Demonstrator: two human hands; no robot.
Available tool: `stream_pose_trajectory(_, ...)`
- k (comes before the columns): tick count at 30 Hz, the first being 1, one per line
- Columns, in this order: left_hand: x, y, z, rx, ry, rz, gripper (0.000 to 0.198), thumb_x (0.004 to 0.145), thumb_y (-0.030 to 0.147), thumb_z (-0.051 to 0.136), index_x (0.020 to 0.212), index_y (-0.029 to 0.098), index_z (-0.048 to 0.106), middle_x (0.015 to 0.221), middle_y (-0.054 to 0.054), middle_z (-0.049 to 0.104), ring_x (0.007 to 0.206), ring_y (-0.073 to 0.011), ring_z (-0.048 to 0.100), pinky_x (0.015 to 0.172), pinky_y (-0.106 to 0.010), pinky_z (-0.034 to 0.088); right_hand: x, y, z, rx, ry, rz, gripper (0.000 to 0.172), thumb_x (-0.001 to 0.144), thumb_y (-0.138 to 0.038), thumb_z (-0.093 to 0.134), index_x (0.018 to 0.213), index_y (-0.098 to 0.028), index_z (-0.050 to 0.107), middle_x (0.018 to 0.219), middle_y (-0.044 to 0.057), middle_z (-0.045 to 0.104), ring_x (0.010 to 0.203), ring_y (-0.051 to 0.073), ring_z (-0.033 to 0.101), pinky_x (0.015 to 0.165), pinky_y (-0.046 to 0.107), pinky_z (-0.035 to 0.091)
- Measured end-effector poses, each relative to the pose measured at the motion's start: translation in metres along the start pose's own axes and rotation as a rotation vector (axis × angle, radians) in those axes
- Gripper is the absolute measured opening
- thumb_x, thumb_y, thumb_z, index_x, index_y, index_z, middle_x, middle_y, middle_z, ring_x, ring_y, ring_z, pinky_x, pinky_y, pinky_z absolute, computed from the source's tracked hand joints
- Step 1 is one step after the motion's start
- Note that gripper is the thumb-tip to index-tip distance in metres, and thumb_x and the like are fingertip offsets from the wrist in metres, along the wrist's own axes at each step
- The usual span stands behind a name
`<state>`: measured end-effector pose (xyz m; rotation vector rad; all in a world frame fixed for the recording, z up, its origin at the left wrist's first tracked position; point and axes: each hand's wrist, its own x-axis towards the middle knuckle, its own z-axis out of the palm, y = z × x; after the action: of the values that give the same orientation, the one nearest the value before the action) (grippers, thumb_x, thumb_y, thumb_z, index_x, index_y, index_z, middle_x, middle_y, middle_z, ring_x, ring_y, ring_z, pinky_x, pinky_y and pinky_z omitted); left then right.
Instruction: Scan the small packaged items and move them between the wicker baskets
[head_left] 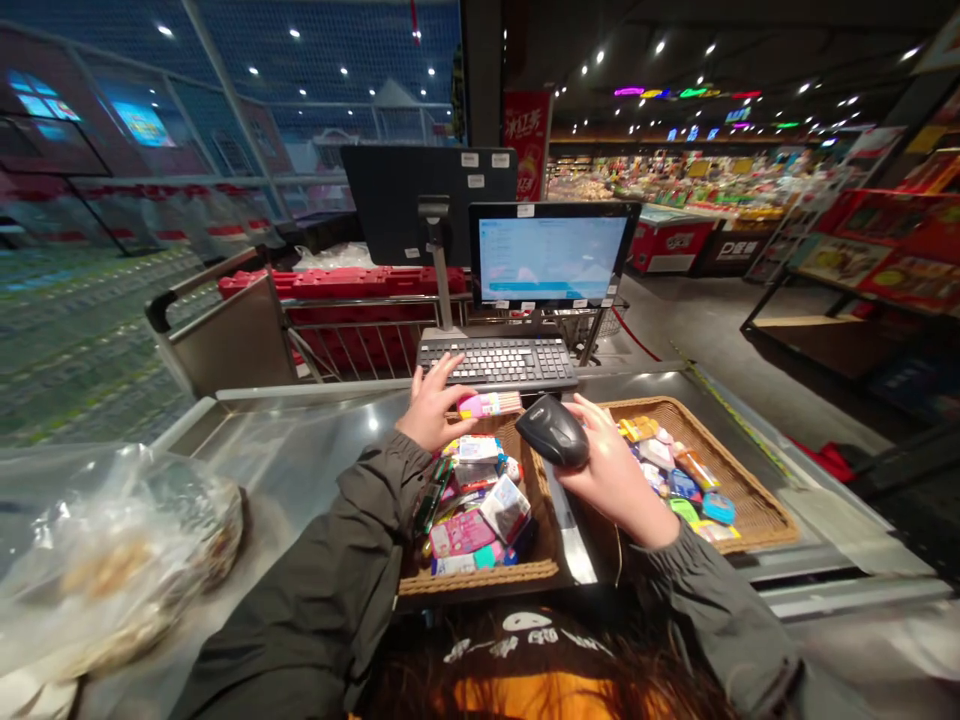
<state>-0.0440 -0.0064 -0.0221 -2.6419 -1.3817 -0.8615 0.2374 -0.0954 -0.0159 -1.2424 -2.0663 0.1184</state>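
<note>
My left hand point(435, 405) is just in front of the black keyboard point(499, 362), its upper fingers spread toward the keys. Between its thumb and index finger it pinches a small pink packet point(489, 404) with a striped end. My right hand point(606, 460) is wrapped round a black handheld barcode scanner point(553, 430), whose head points left, close to the packet. Below my left hand, a wicker basket point(495, 577) holds several small boxes and packets. Another wicker basket point(757, 500) with small colourful goods lies to the right of my right hand.
A lit screen point(551, 255) stands behind the keyboard, beside a second monitor point(420, 205) seen from the back. On the metal counter point(300, 435), a clear plastic bag point(127, 560) lies at the left. A metal cart point(352, 335) and shop shelves point(877, 240) are beyond.
</note>
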Motion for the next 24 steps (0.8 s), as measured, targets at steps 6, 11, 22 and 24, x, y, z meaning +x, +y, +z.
stream_pose_trajectory(6,-0.033,-0.002,0.02,-0.02,-0.077,-0.029,0.031,0.078,0.036,0.067,0.106,0.023,0.071,0.159,-0.015,0.033,0.149,-0.0363,0.024,0.116,-0.066,0.013,-0.003,0.005,0.017,0.026,-0.057,0.045,0.04,0.071,-0.021,0.068,0.11,-0.02,0.065,0.128,0.013,0.061,0.135,0.04,0.043,0.111,0.062,0.036)
stream_pose_trajectory(11,-0.063,-0.006,0.042,-0.018,-0.194,-0.072,0.032,0.077,0.036,0.068,0.107,0.024,0.072,0.16,-0.015,0.03,0.149,-0.0373,0.023,0.116,-0.067,0.013,-0.011,0.01,0.031,0.035,-0.113,0.052,0.036,0.071,-0.023,0.068,0.107,-0.019,0.067,0.127,0.013,0.061,0.135,0.039,0.043,0.111,0.06,0.035)
stream_pose_trajectory(22,-0.089,-0.008,0.073,0.122,-0.559,-0.178,0.035,0.073,0.037,0.075,0.106,0.025,0.073,0.161,-0.014,0.029,0.147,-0.0406,0.026,0.112,-0.073,0.015,-0.029,0.018,0.047,0.084,-0.128,0.018,0.046,0.07,-0.023,0.07,0.116,-0.021,0.065,0.127,0.012,0.061,0.133,0.036,0.046,0.111,0.06,0.036)
stream_pose_trajectory(24,-0.09,-0.008,0.073,0.168,-0.646,-0.174,0.038,0.069,0.036,0.079,0.105,0.024,0.073,0.16,-0.015,0.029,0.147,-0.0414,0.025,0.112,-0.074,0.014,-0.032,0.02,0.044,0.092,-0.134,0.029,0.047,0.069,-0.021,0.07,0.116,-0.022,0.064,0.128,0.011,0.061,0.132,0.036,0.048,0.112,0.061,0.034)
